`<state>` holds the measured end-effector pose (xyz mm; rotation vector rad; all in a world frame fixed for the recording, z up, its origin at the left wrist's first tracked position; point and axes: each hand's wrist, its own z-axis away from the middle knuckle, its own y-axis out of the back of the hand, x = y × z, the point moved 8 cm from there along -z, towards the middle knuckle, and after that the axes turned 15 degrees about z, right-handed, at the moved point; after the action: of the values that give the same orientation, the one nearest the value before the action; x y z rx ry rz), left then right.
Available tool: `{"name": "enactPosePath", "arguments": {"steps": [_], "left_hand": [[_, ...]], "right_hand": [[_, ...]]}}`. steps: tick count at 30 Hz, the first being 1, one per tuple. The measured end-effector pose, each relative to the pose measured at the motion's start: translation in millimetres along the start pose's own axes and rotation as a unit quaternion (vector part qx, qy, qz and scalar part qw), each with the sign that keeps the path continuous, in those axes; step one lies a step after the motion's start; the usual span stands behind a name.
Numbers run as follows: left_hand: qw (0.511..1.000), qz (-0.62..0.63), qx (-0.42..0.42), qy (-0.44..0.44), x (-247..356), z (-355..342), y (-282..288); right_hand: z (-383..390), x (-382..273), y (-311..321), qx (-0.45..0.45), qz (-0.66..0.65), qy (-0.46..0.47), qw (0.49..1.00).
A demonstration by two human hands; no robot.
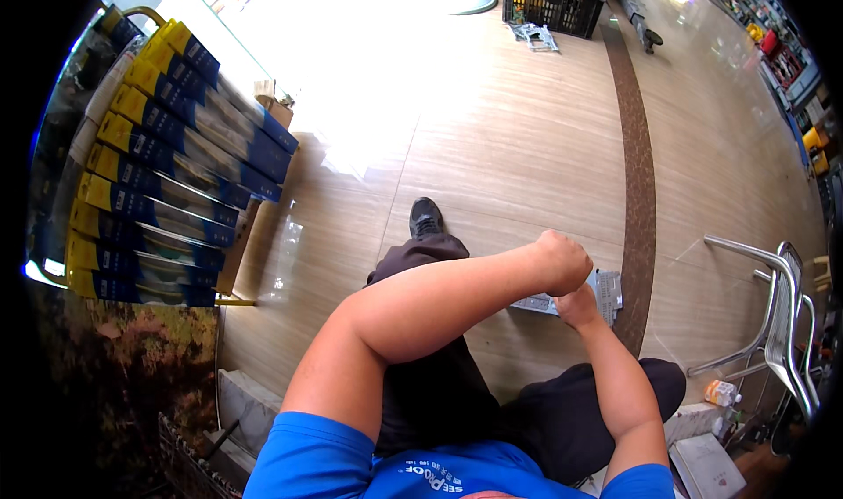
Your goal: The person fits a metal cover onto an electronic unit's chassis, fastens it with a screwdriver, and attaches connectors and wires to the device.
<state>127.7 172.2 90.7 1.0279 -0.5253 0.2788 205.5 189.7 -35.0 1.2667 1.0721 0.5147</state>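
Note:
My left hand (565,263) is closed in a fist, its arm reaching across in front of my body to the right. Just below it, my right hand (577,306) is closed too, fingers curled toward the left hand. The two hands are close together or touching. Around and behind them shows a flat silver-grey printed packet (608,292), its middle covered by the hands. Whether the fingers grip this packet or something smaller is hidden; I cannot tell whether it rests on the floor.
Left stands a yellow rack with blue-and-yellow packages (167,161). A black crate (551,7) sits far off beside silvery pieces (534,37) on the tiled floor (509,121). A metal-framed chair (781,314) is at right, near a bottle with an orange label (722,393). My shoe (426,218) points forward.

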Motion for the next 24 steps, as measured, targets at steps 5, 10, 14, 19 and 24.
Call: {"name": "enactPosePath", "arguments": {"steps": [5, 10, 14, 19, 24], "left_hand": [[1.000, -0.001, -0.006, 0.006, 2.5, -0.3, -4.1], [1.000, 0.025, -0.001, -0.002, -1.6, -10.7, -4.6], [1.000, 0.019, -0.014, 0.010, -11.3, -0.8, 4.9], [0.999, 0.043, 0.024, 0.003, -12.3, 6.4, 26.7], [0.999, 0.040, 0.019, 0.013, -8.4, 8.9, 32.1]], "right_hand": [[3.6, 4.5, -2.4, 0.005, -0.021, -0.009, 1.000], [4.6, 6.9, -1.7, 0.003, 0.006, 0.018, 1.000], [-11.4, -1.7, 7.7, -0.063, 0.005, -0.041, 0.997], [-13.4, -2.7, 10.1, -0.051, 0.078, 0.002, 0.996], [-10.8, -1.3, 9.5, -0.060, 0.092, 0.008, 0.994]]}}
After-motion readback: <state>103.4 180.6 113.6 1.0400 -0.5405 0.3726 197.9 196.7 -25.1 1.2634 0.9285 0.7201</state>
